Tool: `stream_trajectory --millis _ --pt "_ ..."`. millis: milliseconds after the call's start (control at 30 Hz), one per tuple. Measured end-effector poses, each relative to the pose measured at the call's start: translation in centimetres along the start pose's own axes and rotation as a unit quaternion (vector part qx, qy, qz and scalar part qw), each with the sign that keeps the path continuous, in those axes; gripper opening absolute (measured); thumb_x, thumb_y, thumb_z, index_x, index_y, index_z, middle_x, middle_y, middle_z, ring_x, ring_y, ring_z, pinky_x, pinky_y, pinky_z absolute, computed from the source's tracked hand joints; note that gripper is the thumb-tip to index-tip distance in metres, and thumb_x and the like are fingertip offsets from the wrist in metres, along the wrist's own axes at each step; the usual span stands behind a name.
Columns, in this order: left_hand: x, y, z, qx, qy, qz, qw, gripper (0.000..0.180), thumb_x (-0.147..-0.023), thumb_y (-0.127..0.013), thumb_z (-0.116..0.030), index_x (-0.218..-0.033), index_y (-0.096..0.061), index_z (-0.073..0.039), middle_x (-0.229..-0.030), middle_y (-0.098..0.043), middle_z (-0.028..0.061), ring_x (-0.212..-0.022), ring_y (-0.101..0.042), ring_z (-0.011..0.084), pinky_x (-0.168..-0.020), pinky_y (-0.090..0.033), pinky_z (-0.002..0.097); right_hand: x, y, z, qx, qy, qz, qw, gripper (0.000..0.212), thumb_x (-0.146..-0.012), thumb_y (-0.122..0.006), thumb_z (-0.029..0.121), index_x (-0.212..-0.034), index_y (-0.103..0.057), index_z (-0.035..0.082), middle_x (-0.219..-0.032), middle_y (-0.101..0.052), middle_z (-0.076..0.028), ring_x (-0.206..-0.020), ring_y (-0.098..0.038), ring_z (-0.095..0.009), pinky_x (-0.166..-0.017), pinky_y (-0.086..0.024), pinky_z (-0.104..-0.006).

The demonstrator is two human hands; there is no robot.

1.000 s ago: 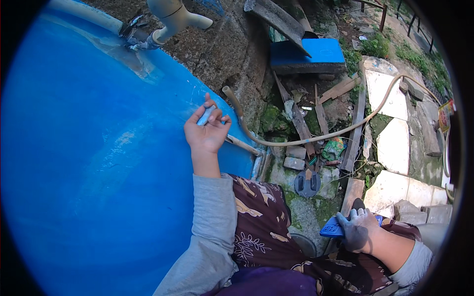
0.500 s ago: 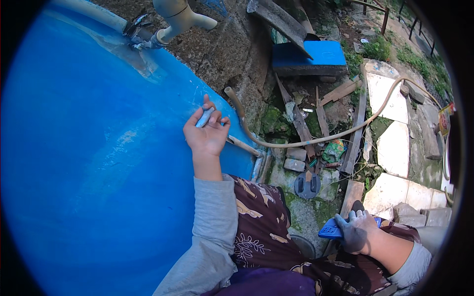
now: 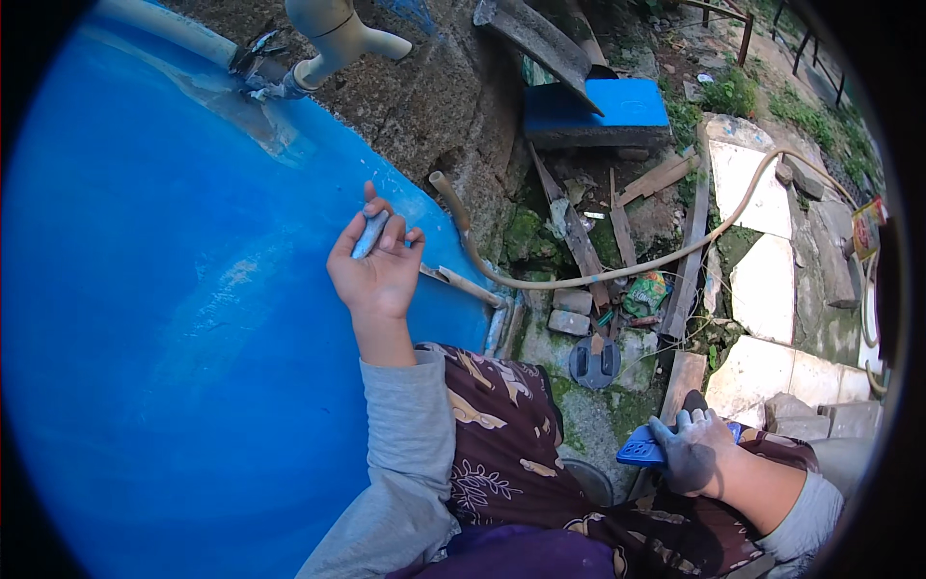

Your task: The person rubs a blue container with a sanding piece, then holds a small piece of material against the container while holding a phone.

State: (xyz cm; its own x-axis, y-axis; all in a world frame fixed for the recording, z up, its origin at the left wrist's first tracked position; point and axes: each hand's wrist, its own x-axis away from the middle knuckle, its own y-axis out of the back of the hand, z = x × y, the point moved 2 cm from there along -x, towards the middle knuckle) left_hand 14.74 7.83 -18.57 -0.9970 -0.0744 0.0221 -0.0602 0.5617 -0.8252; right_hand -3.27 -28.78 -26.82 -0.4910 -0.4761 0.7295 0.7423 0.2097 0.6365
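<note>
My left hand [image 3: 378, 275] is raised palm up over a smooth blue surface [image 3: 231, 367], its fingers curled. A small, oblong, pale-blue piece [image 3: 369, 235] is held between the thumb and fingers; its exact kind does not show. At the lower right, my right hand [image 3: 693, 452], dusted grey, is closed over a flat blue plastic thing with small holes [image 3: 640, 447] by my lap. The hand covers most of that thing. A dark rounded tip [image 3: 694, 399] shows just beyond the fingers.
Cream pipes [image 3: 333, 43] run along the blue surface's far edge. A tan hose [image 3: 617, 280] curves across the ground, past wooden planks [image 3: 687, 261] and grey blocks [image 3: 571, 311]. A blue-topped slab [image 3: 598, 111] lies farther off. Pale stone slabs [image 3: 762, 289] stretch along the right.
My left hand has shifted a little to the left over the blue surface, still with the pale-blue piece. My right hand keeps its hold on the blue plastic thing. The view has turned slightly.
</note>
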Motion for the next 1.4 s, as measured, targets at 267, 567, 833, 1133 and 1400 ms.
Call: stream_trajectory --millis 267,567,833,1133,1400 --pt "-1.7 1.4 2.5 0.041 0.092 -0.086 0.991 0.036 -0.095 -0.038 -0.015 -0.127 -0.053 -0.008 -0.091 -0.054 -0.0018 -0.062 -0.04 0.0127 -0.071 -0.032 0.0337 0.9 -0.7 -0.2 0.002 -0.029 0.0 1.0 0.079 -0.075 -0.064 0.028 -0.145 -0.037 0.003 -0.119 -0.056 -0.024 -0.113 -0.054 -0.035 -0.096 -0.039 -0.0421" --pt "-2.2 1.8 2.9 0.088 0.113 -0.055 0.988 0.036 -0.095 -0.037 -0.015 -0.127 -0.053 -0.008 -0.09 -0.053 -0.0017 -0.062 -0.04 0.013 -0.071 -0.031 0.0335 1.5 -0.4 0.0 0.006 -0.029 -0.022 0.999 0.076 -0.076 -0.064 0.029 -0.143 -0.04 0.004 -0.116 -0.057 -0.023 -0.11 -0.056 -0.035 -0.094 -0.04 -0.0418" --pt "-1.3 1.1 1.5 0.086 0.072 0.004 0.994 0.036 -0.097 -0.035 -0.017 -0.127 -0.053 -0.008 -0.09 -0.053 -0.001 -0.062 -0.04 0.0131 -0.071 -0.031 0.0337 1.4 -0.6 0.1 -0.008 -0.025 -0.041 0.999 0.075 -0.075 -0.064 0.028 -0.143 -0.04 0.003 -0.117 -0.057 -0.024 -0.11 -0.056 -0.035 -0.094 -0.04 -0.042" --pt "-0.6 0.7 0.3 0.032 0.011 0.031 0.999 0.037 -0.097 -0.036 -0.017 -0.129 -0.052 -0.007 -0.091 -0.053 -0.0008 -0.062 -0.04 0.0124 -0.072 -0.03 0.0332 0.7 -0.6 0.1 0.003 -0.008 -0.031 0.999 0.075 -0.076 -0.064 0.03 -0.143 -0.04 0.003 -0.118 -0.057 -0.024 -0.111 -0.056 -0.036 -0.095 -0.039 -0.0426" --pt "-1.8 1.7 2.8 0.073 0.097 -0.083 0.989 0.035 -0.095 -0.037 -0.015 -0.125 -0.054 -0.008 -0.09 -0.053 -0.0013 -0.061 -0.039 0.0133 -0.07 -0.031 0.0332 1.3 -1.0 -0.1 0.005 -0.024 -0.032 0.999 0.075 -0.076 -0.065 0.031 -0.142 -0.041 0.003 -0.116 -0.057 -0.024 -0.11 -0.056 -0.035 -0.094 -0.04 -0.0417"
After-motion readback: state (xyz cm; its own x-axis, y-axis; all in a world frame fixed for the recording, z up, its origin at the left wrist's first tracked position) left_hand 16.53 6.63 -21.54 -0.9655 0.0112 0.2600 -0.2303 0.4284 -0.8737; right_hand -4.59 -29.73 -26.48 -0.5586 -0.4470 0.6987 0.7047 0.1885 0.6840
